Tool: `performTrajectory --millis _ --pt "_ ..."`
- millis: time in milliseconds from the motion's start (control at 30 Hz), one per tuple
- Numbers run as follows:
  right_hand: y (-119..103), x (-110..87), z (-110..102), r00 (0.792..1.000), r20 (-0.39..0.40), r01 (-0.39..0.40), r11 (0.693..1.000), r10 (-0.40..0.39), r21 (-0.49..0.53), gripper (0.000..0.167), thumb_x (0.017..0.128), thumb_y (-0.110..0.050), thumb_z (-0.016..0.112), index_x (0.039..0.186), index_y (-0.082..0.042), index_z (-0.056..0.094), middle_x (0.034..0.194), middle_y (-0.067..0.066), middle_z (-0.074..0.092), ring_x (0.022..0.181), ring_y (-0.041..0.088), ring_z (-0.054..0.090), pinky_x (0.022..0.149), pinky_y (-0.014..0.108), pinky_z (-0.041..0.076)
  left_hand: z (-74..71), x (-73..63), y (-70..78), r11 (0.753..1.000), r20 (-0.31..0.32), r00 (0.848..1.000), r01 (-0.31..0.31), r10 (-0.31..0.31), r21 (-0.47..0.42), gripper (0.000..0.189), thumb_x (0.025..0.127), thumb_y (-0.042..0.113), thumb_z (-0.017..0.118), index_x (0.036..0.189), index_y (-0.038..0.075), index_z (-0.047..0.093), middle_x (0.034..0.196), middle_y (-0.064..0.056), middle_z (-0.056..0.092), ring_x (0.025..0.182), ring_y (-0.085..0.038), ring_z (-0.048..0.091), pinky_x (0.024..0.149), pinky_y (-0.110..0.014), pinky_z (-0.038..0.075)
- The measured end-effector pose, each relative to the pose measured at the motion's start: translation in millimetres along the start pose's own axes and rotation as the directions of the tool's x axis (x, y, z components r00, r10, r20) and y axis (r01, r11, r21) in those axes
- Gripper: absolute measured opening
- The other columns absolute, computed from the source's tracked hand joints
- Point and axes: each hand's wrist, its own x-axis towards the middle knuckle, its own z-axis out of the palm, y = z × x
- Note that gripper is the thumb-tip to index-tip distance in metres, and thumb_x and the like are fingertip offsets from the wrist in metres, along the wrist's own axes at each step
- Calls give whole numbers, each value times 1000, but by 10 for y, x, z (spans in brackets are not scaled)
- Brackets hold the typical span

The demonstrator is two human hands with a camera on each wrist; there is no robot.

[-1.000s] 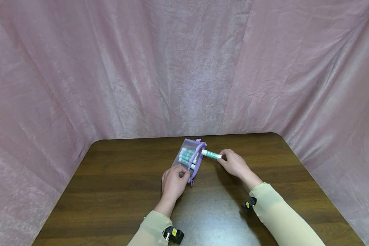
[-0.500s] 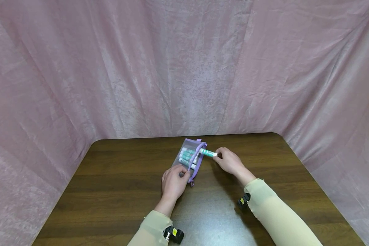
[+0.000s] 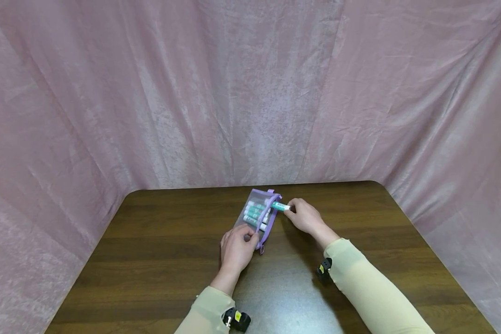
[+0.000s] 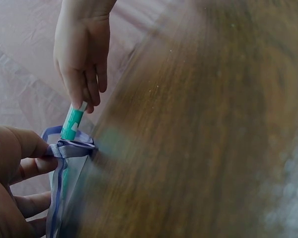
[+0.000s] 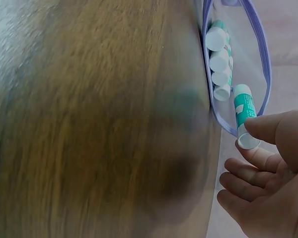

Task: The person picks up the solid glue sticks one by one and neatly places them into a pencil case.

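A mesh zip pouch [image 3: 256,194] with purple edging lies on the table, its mouth facing right. My left hand [image 3: 237,246] pinches the near corner of that mouth between thumb and finger. In my right hand [image 3: 308,216], thumb and index finger grip the end of a green-and-white glue stick [image 5: 244,106]. Its far end is inside the pouch mouth, as the right wrist view shows. Several more glue sticks [image 5: 219,62] lie side by side in the pouch, white ends toward the opening. A zipper pull [image 3: 261,249] hangs at the pouch's near corner.
The brown wooden table [image 3: 158,260] has rounded far corners, and the pouch lies near its far edge. Behind it hangs a pink velvet curtain [image 3: 234,93]. Each wrist carries a small black camera [image 3: 236,319].
My right hand has moved left, bringing the glue stick from just outside the pouch to partly inside its mouth. The left hand has held its place on the pouch.
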Motion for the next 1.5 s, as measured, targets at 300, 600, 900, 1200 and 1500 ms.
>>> performTrajectory --millis 300,600,900,1200,1500 --pt "-119 48 33 999 0 -55 998 55 7 28 102 -40 71 115 -16 72 117 4 71 99 24 65 88 51 53 14 -4 4 1000 -13 1000 -11 11 1 21 92 20 77 73 24 69 111 1 78 115 -34 72 109 -60 45" --pt "-47 126 160 997 3 -72 997 72 -8 29 102 -41 71 117 -17 72 117 4 70 101 26 65 87 53 54 30 -3 -3 1000 -28 999 -22 22 -3 20 90 18 77 73 24 69 108 2 78 110 -33 72 106 -58 47" --pt "-160 92 128 997 -5 -79 997 79 -19 27 102 -35 70 117 -11 72 116 7 71 97 25 65 85 52 54 31 -9 -7 1000 -25 999 -21 21 4 20 90 18 77 73 24 69 109 1 78 110 -34 72 105 -59 47" --pt "-286 33 66 998 10 -69 998 69 -10 31 103 -36 68 120 -11 73 118 7 71 100 27 65 87 51 54 27 -1 -6 1000 -23 1000 -17 17 -3 21 91 20 78 73 24 69 109 1 79 111 -33 72 106 -58 47" --pt "-103 214 279 998 -24 -66 998 66 -21 27 100 -36 69 111 -13 75 112 7 71 99 27 67 86 54 56 21 -3 -3 1000 -19 1000 -13 13 1 21 91 20 77 73 25 68 109 3 78 112 -33 72 107 -58 46"
